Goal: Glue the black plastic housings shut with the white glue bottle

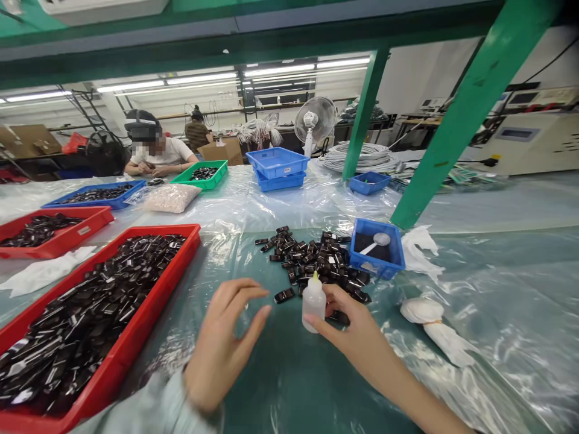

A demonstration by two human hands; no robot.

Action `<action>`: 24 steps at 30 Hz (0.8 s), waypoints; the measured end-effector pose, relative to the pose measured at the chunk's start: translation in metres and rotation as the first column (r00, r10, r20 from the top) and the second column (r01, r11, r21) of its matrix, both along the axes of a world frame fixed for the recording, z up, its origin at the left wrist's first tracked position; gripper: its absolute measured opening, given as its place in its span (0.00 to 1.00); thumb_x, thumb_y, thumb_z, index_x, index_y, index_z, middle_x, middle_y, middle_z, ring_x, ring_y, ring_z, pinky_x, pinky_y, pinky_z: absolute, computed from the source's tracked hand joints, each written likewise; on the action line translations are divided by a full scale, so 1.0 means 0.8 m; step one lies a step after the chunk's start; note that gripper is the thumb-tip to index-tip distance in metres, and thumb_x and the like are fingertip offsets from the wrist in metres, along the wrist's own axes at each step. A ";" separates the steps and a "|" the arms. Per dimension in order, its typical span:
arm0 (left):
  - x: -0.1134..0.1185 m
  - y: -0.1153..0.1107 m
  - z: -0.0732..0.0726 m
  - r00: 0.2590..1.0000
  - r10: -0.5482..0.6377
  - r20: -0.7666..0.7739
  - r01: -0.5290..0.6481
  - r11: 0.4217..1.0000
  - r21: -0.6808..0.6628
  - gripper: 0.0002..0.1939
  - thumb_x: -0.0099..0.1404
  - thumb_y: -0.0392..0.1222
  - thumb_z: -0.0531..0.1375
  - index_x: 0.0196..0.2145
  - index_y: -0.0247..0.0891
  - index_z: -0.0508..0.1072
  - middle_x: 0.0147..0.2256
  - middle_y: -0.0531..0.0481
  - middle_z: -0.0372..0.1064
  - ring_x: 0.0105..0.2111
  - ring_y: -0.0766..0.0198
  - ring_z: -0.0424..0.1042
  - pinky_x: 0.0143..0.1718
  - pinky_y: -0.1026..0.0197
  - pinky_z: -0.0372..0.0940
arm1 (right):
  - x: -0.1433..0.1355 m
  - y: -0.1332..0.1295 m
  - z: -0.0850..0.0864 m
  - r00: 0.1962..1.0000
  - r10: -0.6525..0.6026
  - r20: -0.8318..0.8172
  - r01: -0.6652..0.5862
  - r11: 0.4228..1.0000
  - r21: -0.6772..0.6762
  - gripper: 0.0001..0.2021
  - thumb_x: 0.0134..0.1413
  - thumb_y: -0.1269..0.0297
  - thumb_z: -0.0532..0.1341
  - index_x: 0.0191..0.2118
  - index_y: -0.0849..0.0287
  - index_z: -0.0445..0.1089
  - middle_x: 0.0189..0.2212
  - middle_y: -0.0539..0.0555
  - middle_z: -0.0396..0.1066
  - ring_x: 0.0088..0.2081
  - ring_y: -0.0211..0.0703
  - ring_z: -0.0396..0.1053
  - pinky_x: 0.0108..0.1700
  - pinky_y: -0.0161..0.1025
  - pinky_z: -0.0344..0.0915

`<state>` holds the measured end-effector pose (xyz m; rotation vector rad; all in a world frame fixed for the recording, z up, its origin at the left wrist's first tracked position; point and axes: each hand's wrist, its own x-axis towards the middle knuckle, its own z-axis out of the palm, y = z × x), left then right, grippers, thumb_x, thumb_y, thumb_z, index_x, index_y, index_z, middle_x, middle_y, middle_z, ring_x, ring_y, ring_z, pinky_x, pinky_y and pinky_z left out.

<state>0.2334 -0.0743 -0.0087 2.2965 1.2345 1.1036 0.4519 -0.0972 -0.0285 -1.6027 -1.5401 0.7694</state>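
Observation:
In the head view my right hand (344, 313) is wrapped round a small translucent squeeze bottle (313, 307) with a yellowish tip, held upright at the near edge of a pile of small glossy black parts (312, 259). My left hand (228, 331) hovers to the left of the bottle, thumb and fingers apart, holding nothing. One black part (284, 295) lies between the two hands, nearest the left fingertips. Behind the pile's right side stands a blue bin (398, 256) of dark material with a white spoon (379, 241) in it.
A large red tray (192, 247) full of black parts stands on the left, with another red tray (108, 216) behind it. A tied white cloth bundle (423, 311) lies at right. A green post (452, 138) rises beyond the bin. Across the table sits a person (163, 154).

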 end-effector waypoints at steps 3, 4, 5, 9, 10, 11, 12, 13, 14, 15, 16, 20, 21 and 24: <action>0.025 0.049 -0.039 0.995 0.006 -0.100 -0.011 0.999 -0.053 0.13 0.60 0.43 0.63 0.42 0.35 0.72 0.43 0.41 0.68 0.45 0.48 0.65 0.46 0.42 0.61 | -0.001 0.001 0.001 1.000 0.010 0.003 -0.010 1.000 0.016 0.12 0.53 0.56 0.59 0.42 0.54 0.67 0.33 0.53 0.72 0.33 0.45 0.68 0.33 0.39 0.65; 0.031 0.059 -0.050 0.994 0.015 -0.107 -0.023 0.997 -0.071 0.14 0.58 0.43 0.64 0.41 0.34 0.72 0.42 0.40 0.68 0.45 0.46 0.65 0.46 0.41 0.61 | -0.001 0.001 0.002 1.000 0.012 0.003 -0.012 1.000 0.019 0.12 0.53 0.56 0.59 0.41 0.54 0.67 0.33 0.53 0.72 0.32 0.45 0.68 0.33 0.39 0.65; 0.037 0.065 -0.059 0.994 0.013 -0.108 -0.023 0.996 -0.087 0.15 0.57 0.42 0.65 0.41 0.34 0.73 0.42 0.39 0.69 0.45 0.45 0.65 0.46 0.40 0.61 | -0.001 0.001 0.002 1.000 0.013 0.002 -0.013 1.000 0.019 0.12 0.52 0.56 0.59 0.41 0.54 0.67 0.33 0.53 0.73 0.32 0.45 0.69 0.32 0.39 0.65; 0.047 0.064 -0.068 0.997 -0.044 -0.063 0.033 0.985 -0.167 0.06 0.59 0.37 0.63 0.36 0.39 0.73 0.40 0.46 0.71 0.46 0.49 0.65 0.48 0.46 0.59 | 0.002 0.001 0.003 1.000 0.007 0.005 -0.007 1.000 -0.004 0.15 0.52 0.55 0.59 0.45 0.55 0.66 0.36 0.54 0.73 0.33 0.46 0.70 0.32 0.39 0.67; 0.046 0.059 -0.066 0.998 -0.051 -0.040 0.043 0.979 -0.198 0.04 0.59 0.36 0.62 0.35 0.40 0.73 0.38 0.47 0.71 0.45 0.51 0.66 0.47 0.48 0.60 | 0.003 0.001 0.002 1.000 0.006 0.008 -0.006 1.000 -0.011 0.16 0.52 0.54 0.59 0.46 0.54 0.65 0.36 0.55 0.73 0.34 0.47 0.70 0.32 0.39 0.67; 0.044 0.053 -0.063 0.998 -0.054 -0.013 0.050 0.971 -0.233 0.04 0.60 0.35 0.61 0.34 0.40 0.72 0.36 0.48 0.71 0.42 0.52 0.67 0.45 0.50 0.61 | 0.004 0.001 0.001 1.000 0.007 0.012 -0.007 1.000 -0.017 0.16 0.53 0.54 0.59 0.46 0.54 0.65 0.37 0.55 0.73 0.34 0.47 0.70 0.33 0.40 0.68; 0.041 0.047 -0.060 0.998 -0.054 0.018 0.057 0.960 -0.274 0.04 0.60 0.35 0.60 0.34 0.40 0.72 0.34 0.49 0.71 0.39 0.54 0.68 0.42 0.52 0.62 | 0.005 0.000 0.000 1.000 0.009 0.017 -0.009 1.000 -0.024 0.16 0.53 0.54 0.59 0.46 0.54 0.65 0.37 0.55 0.73 0.35 0.47 0.70 0.33 0.40 0.68; 0.036 0.039 -0.057 0.997 -0.051 0.054 0.066 0.946 -0.318 0.04 0.59 0.35 0.59 0.34 0.40 0.71 0.32 0.50 0.70 0.35 0.56 0.68 0.39 0.54 0.62 | 0.005 0.000 -0.001 1.000 0.013 0.021 -0.012 0.999 -0.030 0.15 0.53 0.53 0.58 0.45 0.54 0.65 0.37 0.55 0.73 0.35 0.47 0.70 0.34 0.40 0.67; 0.031 0.031 -0.054 0.994 -0.051 0.097 0.083 0.928 -0.364 0.04 0.59 0.36 0.59 0.34 0.40 0.71 0.30 0.50 0.69 0.33 0.58 0.68 0.37 0.56 0.62 | 0.005 0.000 -0.003 1.000 0.017 0.024 -0.016 0.999 -0.036 0.15 0.54 0.53 0.58 0.45 0.53 0.65 0.37 0.55 0.73 0.36 0.48 0.70 0.35 0.41 0.67; 0.024 0.024 -0.053 0.988 -0.050 0.146 0.107 0.905 -0.411 0.04 0.59 0.37 0.59 0.35 0.39 0.71 0.29 0.51 0.68 0.32 0.59 0.68 0.36 0.57 0.62 | 0.004 -0.001 -0.004 0.999 0.024 0.026 -0.022 0.999 -0.041 0.15 0.53 0.53 0.58 0.44 0.53 0.65 0.37 0.55 0.72 0.36 0.48 0.70 0.36 0.41 0.67; 0.018 0.016 -0.052 0.979 -0.048 0.199 0.136 0.878 -0.459 0.06 0.59 0.39 0.59 0.35 0.39 0.71 0.28 0.51 0.68 0.31 0.60 0.68 0.35 0.58 0.62 | 0.003 -0.002 -0.006 0.999 0.031 0.024 -0.029 0.998 -0.051 0.15 0.53 0.52 0.58 0.44 0.53 0.65 0.38 0.55 0.72 0.37 0.49 0.70 0.36 0.42 0.67; -0.002 0.000 -0.053 0.914 0.003 0.405 0.265 0.752 -0.603 0.17 0.62 0.52 0.56 0.37 0.35 0.73 0.28 0.48 0.68 0.30 0.61 0.68 0.32 0.61 0.63 | -0.006 -0.005 -0.015 0.999 0.046 0.026 -0.042 0.990 -0.136 0.18 0.51 0.50 0.58 0.46 0.52 0.64 0.39 0.56 0.72 0.39 0.51 0.70 0.32 0.39 0.66; -0.005 -0.002 -0.054 0.893 0.022 0.450 0.293 0.731 -0.617 0.19 0.63 0.55 0.55 0.35 0.35 0.73 0.29 0.48 0.68 0.30 0.61 0.67 0.33 0.61 0.63 | -0.008 -0.006 -0.018 0.998 0.049 0.033 -0.043 0.987 -0.155 0.18 0.51 0.50 0.58 0.46 0.52 0.64 0.39 0.56 0.72 0.40 0.52 0.69 0.31 0.39 0.66; -0.005 -0.002 -0.059 0.808 0.082 0.583 0.385 0.675 -0.629 0.21 0.63 0.59 0.53 0.31 0.37 0.70 0.33 0.47 0.68 0.36 0.60 0.69 0.39 0.60 0.63 | -0.013 -0.007 -0.023 0.997 0.061 0.051 -0.051 0.984 -0.168 0.19 0.50 0.51 0.58 0.46 0.52 0.64 0.39 0.56 0.72 0.40 0.52 0.69 0.35 0.41 0.67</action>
